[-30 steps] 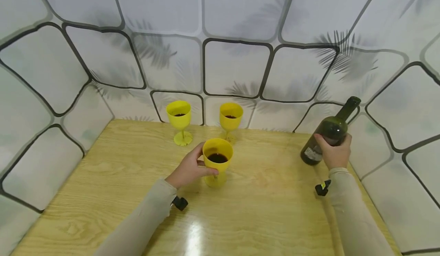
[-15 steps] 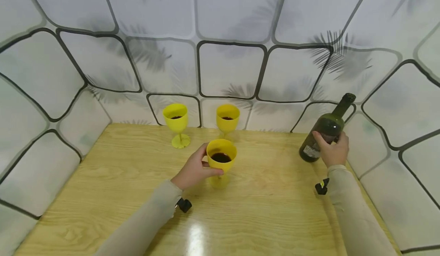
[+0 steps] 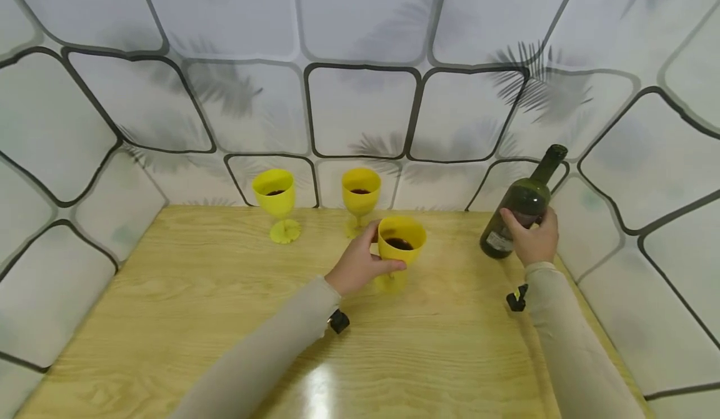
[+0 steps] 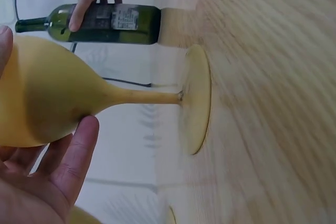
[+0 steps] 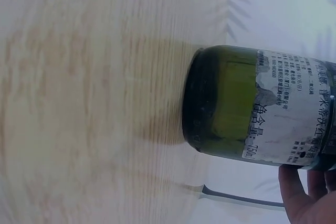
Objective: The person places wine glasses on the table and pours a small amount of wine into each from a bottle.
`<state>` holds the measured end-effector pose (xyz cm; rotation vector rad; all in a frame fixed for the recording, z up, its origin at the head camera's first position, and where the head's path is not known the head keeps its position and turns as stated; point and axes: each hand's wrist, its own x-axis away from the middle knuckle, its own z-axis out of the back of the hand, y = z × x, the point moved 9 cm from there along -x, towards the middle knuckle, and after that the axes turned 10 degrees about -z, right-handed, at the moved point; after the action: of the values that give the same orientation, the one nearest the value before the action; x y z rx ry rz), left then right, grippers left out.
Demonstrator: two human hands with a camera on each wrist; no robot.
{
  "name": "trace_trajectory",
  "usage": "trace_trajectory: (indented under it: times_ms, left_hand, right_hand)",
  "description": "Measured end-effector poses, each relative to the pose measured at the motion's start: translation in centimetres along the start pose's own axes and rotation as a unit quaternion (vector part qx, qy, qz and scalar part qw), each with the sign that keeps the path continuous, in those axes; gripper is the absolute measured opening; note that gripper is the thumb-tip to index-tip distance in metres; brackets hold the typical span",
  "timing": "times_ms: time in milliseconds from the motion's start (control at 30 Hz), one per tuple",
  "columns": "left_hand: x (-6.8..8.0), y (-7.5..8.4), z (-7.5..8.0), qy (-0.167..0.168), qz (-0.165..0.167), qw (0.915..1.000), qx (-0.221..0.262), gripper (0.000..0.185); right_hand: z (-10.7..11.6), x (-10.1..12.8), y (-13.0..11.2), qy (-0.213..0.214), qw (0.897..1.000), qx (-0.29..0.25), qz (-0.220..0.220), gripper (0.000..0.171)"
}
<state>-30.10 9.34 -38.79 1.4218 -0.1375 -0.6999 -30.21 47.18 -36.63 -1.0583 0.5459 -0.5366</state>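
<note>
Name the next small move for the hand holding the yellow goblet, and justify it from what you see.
Probably set the held goblet down beside the two goblets by the wall: the left hand grips its bowl, it holds dark liquid, its foot is off the table.

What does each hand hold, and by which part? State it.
The left hand holds the nearest yellow goblet by its bowl. The right hand holds the green bottle round its body, by the label.

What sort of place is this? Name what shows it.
Probably a staged tabletop set, not a real bar: a bare wooden table boxed in by printed leaf-pattern sheeting, holding only yellow goblets and a green bottle.
</note>
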Motion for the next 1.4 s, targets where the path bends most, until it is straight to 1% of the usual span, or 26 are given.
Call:
trace_trajectory:
  times_ms: [133, 200, 333, 433, 533, 700, 800, 900, 1033, 1100, 1200, 1267, 1300, 1400]
  left_hand:
    - [-1.9, -0.2, -0.6, 0.024, 0.003, 0.9996, -0.015, 0.090]
    - [-2.9, -0.2, -0.8, 0.035, 0.001, 0.9991, -0.024, 0.089]
    - [-5.0, -0.3, -1.0, 0.060, -0.006, 0.9956, -0.073, 0.086]
    - [-6.5, -0.5, -0.9, 0.078, 0.000, 0.9913, -0.106, 0.085]
    - [-7.9, -0.9, -1.0, 0.094, 0.012, 0.9894, -0.110, 0.083]
    - [-9.5, -1.3, -0.9, 0.117, 0.033, 0.9865, -0.110, 0.079]
    - [-10.3, -1.3, -0.6, 0.120, 0.041, 0.9851, -0.116, 0.078]
    - [-11.0, -1.3, -0.2, 0.118, 0.044, 0.9840, -0.126, 0.078]
    - [-11.9, -1.4, 0.3, 0.100, 0.049, 0.9833, -0.144, 0.081]
    - [-11.9, -1.5, 0.2, 0.084, 0.055, 0.9837, -0.149, 0.089]
    - [-11.1, -1.1, -0.4, 0.063, 0.057, 0.9865, -0.140, 0.103]
    - [-9.9, -0.7, -0.8, 0.057, 0.051, 0.9889, -0.127, 0.108]
    - [-9.2, -0.5, -1.0, 0.055, 0.046, 0.9901, -0.121, 0.107]
    - [-6.9, 0.5, -1.3, 0.052, 0.017, 0.9937, -0.097, 0.096]
  right_hand:
    - [-0.3, 0.0, -0.3, 0.003, 1.000, -0.009, -0.006, 0.080]
    - [-0.4, 0.1, -0.4, 0.004, 1.000, -0.012, -0.010, 0.080]
    - [-0.7, 0.2, -0.7, 0.000, 1.000, -0.015, -0.007, 0.078]
    - [-0.8, 0.3, -0.8, -0.002, 1.000, -0.014, -0.003, 0.078]
    - [-1.2, 0.4, -0.8, -0.008, 1.000, -0.007, -0.002, 0.076]
    - [-2.5, 0.4, -1.2, -0.027, 1.000, -0.005, 0.002, 0.073]
    - [-3.5, 0.3, -1.5, -0.037, 0.999, -0.012, 0.007, 0.072]
    - [-4.6, 0.0, -1.6, -0.063, 0.998, -0.018, 0.003, 0.074]
    - [-5.6, -0.3, -1.4, -0.095, 0.995, -0.022, -0.007, 0.079]
    - [-5.6, -0.4, -1.2, -0.103, 0.994, -0.022, -0.012, 0.082]
    - [-5.4, -0.4, -0.7, -0.116, 0.993, -0.017, -0.018, 0.085]
    - [-5.3, -0.1, -0.1, -0.129, 0.991, -0.006, -0.024, 0.087]
    - [-5.2, 0.2, 0.2, -0.134, 0.991, -0.003, -0.026, 0.087]
    - [-4.7, 1.2, 1.2, -0.143, 0.989, 0.014, -0.034, 0.088]
